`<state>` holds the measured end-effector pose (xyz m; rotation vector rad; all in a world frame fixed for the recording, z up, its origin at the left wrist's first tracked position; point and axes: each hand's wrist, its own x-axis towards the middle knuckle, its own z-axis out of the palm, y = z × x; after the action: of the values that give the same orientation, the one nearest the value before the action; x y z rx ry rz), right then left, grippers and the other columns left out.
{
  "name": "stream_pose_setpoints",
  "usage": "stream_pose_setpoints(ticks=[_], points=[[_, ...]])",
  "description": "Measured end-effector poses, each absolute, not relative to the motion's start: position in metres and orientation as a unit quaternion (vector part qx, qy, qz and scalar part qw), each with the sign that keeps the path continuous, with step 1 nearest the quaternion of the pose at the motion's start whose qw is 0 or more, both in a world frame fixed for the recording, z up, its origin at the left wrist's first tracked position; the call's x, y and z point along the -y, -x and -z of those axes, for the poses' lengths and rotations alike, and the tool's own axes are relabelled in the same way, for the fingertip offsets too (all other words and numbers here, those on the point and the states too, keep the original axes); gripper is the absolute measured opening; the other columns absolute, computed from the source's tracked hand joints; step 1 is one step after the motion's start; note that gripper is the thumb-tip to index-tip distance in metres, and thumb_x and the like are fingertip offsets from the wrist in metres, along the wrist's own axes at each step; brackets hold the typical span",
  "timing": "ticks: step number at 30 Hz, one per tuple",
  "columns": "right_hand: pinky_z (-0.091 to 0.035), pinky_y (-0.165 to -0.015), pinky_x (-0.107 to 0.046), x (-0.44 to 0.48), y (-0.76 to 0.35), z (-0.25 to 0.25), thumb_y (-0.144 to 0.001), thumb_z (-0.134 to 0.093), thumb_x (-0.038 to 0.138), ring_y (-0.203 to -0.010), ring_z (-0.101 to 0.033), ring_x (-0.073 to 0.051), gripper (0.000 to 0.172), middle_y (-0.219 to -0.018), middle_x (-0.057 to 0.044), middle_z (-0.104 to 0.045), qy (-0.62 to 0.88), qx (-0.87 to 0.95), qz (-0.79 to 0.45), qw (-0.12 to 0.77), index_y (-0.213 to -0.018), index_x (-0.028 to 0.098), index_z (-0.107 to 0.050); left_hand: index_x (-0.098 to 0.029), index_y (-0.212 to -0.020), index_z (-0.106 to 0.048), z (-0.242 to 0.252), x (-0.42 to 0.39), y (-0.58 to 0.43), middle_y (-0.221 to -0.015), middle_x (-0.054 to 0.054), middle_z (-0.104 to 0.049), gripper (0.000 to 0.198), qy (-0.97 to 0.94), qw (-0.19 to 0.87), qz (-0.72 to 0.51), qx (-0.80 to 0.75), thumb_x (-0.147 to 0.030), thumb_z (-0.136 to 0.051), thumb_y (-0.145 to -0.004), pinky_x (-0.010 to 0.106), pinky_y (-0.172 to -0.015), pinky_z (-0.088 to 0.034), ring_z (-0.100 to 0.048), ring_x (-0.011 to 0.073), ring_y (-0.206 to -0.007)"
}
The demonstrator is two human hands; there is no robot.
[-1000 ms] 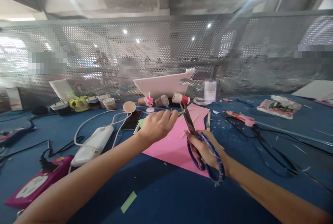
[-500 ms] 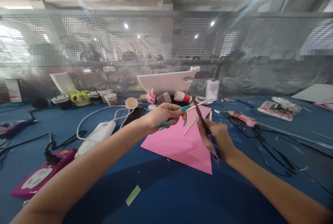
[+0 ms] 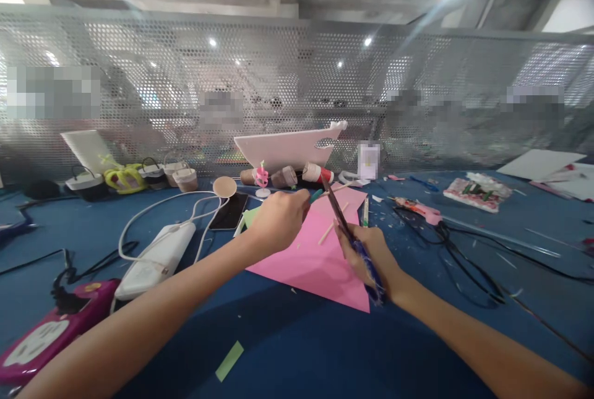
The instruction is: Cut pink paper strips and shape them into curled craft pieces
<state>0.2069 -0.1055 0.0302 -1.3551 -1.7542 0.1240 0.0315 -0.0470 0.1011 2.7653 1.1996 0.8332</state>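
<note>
My left hand [image 3: 277, 221] is closed in a pinch on a thin wooden stick [image 3: 342, 187] that points right, held above a pink paper sheet [image 3: 315, 257]. My right hand [image 3: 369, 253] grips blue-handled scissors [image 3: 346, 229]; their blades rise up and left and meet the stick near its middle. Another loose wooden stick [image 3: 331, 226] lies on the pink sheet below the hands. Both forearms reach in from the bottom corners.
On the blue table [image 3: 297, 337]: a white power bank [image 3: 155, 258] with cables, a phone [image 3: 228, 211], a magenta power strip [image 3: 51, 332], a pink glue gun [image 3: 415, 207] with black cord, small baskets [image 3: 125, 177], a white foam boat shape [image 3: 288, 148], a green paper strip [image 3: 228, 360]. Perforated metal screen behind.
The scissors blades have swung from pointing up-right at the stick's tip to crossing it nearer my left hand. The left fingers have curled in tighter. The view shifted slightly.
</note>
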Motion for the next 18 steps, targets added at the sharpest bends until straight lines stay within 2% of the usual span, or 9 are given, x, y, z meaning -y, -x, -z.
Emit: stream_pose_setpoints(ticks=[2, 5, 8, 10, 12, 15, 18], points=[[-0.034, -0.047, -0.025, 0.104, -0.210, -0.032, -0.093, -0.041, 0.036, -0.040, -0.050, -0.013, 0.035, -0.047, -0.001, -0.051, 0.544, 0.720, -0.003, 0.431, -0.065, 0.019, -0.051, -0.017, -0.061, -0.047, -0.106, 0.046, -0.031, -0.049, -0.002, -0.045, 0.031, -0.864, 0.199, -0.298, -0.354, -0.020, -0.036, -0.090, 0.023, -0.048, -0.033, -0.042, 0.0094, -0.047], [-0.033, -0.047, -0.024, 0.103, -0.214, -0.033, -0.094, -0.039, 0.033, -0.040, -0.048, -0.012, 0.035, -0.047, 0.000, -0.050, 0.528, 0.734, 0.021, 0.426, -0.064, 0.019, -0.049, -0.018, -0.062, -0.044, -0.113, 0.047, -0.031, -0.042, -0.007, -0.030, 0.032, -0.772, 0.481, -0.261, -0.323, -0.030, -0.038, -0.091, 0.020, -0.040, -0.023, -0.025, 0.0065, -0.038], [-0.034, -0.047, -0.024, 0.102, -0.217, -0.033, -0.094, -0.040, 0.032, -0.042, -0.051, -0.012, 0.034, -0.048, 0.000, -0.051, 0.505, 0.745, 0.007, 0.435, -0.064, 0.019, -0.050, -0.019, -0.065, -0.043, -0.119, 0.049, -0.030, -0.041, -0.009, -0.025, 0.028, -0.692, 0.627, -0.195, -0.300, -0.033, -0.045, -0.089, 0.019, -0.037, -0.014, -0.017, 0.0055, -0.037], [-0.036, -0.047, -0.023, 0.101, -0.217, -0.032, -0.094, -0.042, 0.033, -0.043, -0.053, -0.013, 0.033, -0.049, 0.000, -0.053, 0.499, 0.744, -0.014, 0.444, -0.066, 0.018, -0.052, -0.019, -0.065, -0.044, -0.121, 0.049, -0.028, -0.040, -0.009, -0.025, 0.028, -0.684, 0.639, -0.186, -0.299, -0.034, -0.050, -0.088, 0.019, -0.036, -0.012, -0.016, 0.0052, -0.036], [-0.036, -0.047, -0.023, 0.100, -0.216, -0.033, -0.093, -0.045, 0.035, -0.043, -0.054, -0.013, 0.033, -0.049, 0.000, -0.054, 0.499, 0.740, -0.039, 0.449, -0.066, 0.018, -0.053, -0.018, -0.065, -0.047, -0.121, 0.048, -0.027, -0.039, -0.009, -0.026, 0.028, -0.710, 0.592, -0.218, -0.314, -0.032, -0.049, -0.088, 0.019, -0.038, -0.015, -0.019, 0.0052, -0.036], [-0.037, -0.047, -0.022, 0.102, -0.213, -0.034, -0.090, -0.052, 0.042, -0.043, -0.055, -0.012, 0.036, -0.048, 0.001, -0.054, 0.506, 0.729, -0.078, 0.455, -0.063, 0.018, -0.052, -0.017, -0.063, -0.049, -0.119, 0.047, -0.027, -0.039, -0.008, -0.030, 0.031, -0.782, 0.470, -0.254, -0.322, -0.028, -0.040, -0.091, 0.020, -0.041, -0.020, -0.023, 0.0054, -0.037], [-0.039, -0.048, -0.022, 0.107, -0.210, -0.036, -0.088, -0.053, 0.048, -0.043, -0.054, -0.012, 0.039, -0.047, 0.002, -0.053, 0.504, 0.715, -0.153, 0.460, -0.062, 0.019, -0.050, -0.016, -0.061, -0.049, -0.117, 0.051, -0.028, -0.046, -0.004, -0.039, 0.033, -0.855, 0.331, -0.238, -0.321, -0.026, -0.038, -0.090, 0.022, -0.043, -0.026, -0.032, 0.0070, -0.041]])
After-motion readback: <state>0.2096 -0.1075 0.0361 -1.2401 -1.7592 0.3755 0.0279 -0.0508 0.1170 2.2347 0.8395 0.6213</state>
